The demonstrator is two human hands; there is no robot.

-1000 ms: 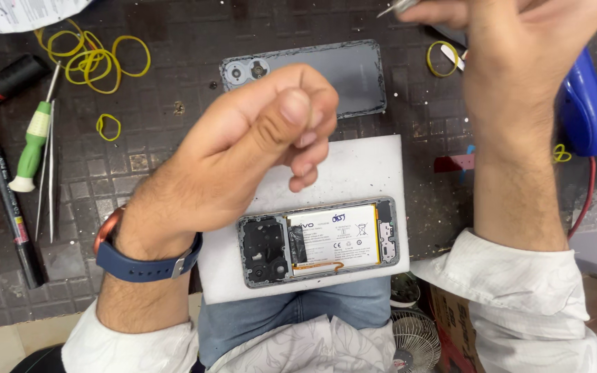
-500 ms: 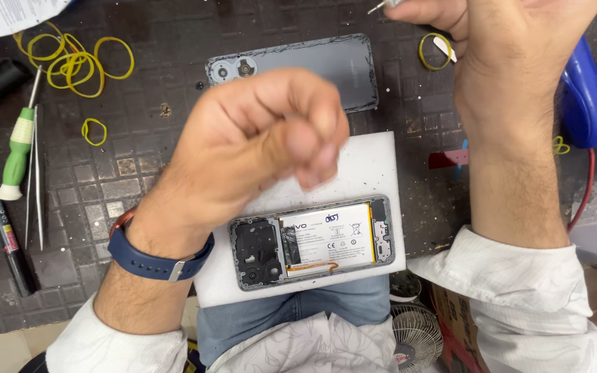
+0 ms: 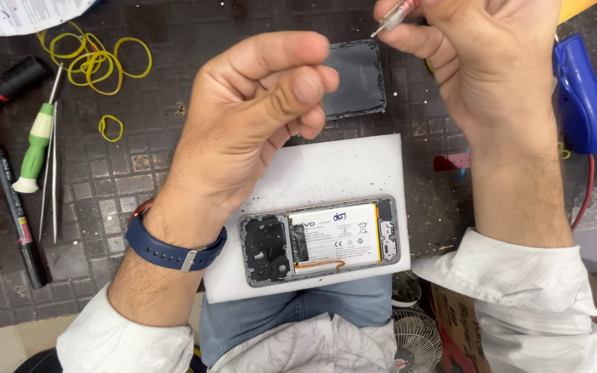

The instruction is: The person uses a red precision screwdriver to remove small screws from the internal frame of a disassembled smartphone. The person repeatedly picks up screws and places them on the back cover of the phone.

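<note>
Right hand [image 3: 481,62] grips a thin metal-tipped tool [image 3: 390,19]; left hand [image 3: 253,117] pinches thumb to forefinger, contents too small to tell. The opened grey phone with white battery [image 3: 320,240] lies on the white foam pad [image 3: 326,173] below. We should keep any transfer low over that pad.

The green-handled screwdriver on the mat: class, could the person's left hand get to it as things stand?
Probably yes: the left hand hovers loosely closed, the green-handled screwdriver lies uncovered to its left, and nothing stands between them.
</note>
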